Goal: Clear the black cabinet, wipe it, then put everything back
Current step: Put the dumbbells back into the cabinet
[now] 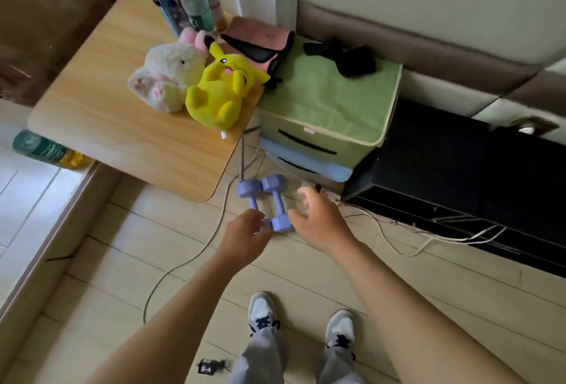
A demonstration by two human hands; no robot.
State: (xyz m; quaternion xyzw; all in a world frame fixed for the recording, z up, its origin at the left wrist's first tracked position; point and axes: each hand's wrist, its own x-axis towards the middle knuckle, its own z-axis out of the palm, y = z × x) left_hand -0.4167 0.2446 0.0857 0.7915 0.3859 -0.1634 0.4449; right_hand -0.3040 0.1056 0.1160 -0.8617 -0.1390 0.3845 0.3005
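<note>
purple dumbbells (277,200) lie between table (137,138) edge (rounded) and cabinet (444,154).

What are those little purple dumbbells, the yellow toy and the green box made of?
The purple dumbbells look coated in matte rubber or vinyl: smooth, evenly coloured, no metal glint. The yellow toy seems plush fabric, fuzzy and softly rounded. The green box looks like cloth over a stiff frame: creased lid, piped edges.

Left hand (245,235) and right hand (320,221) flank two purple dumbbells (278,201) near the black cabinet (459,169)
</note>
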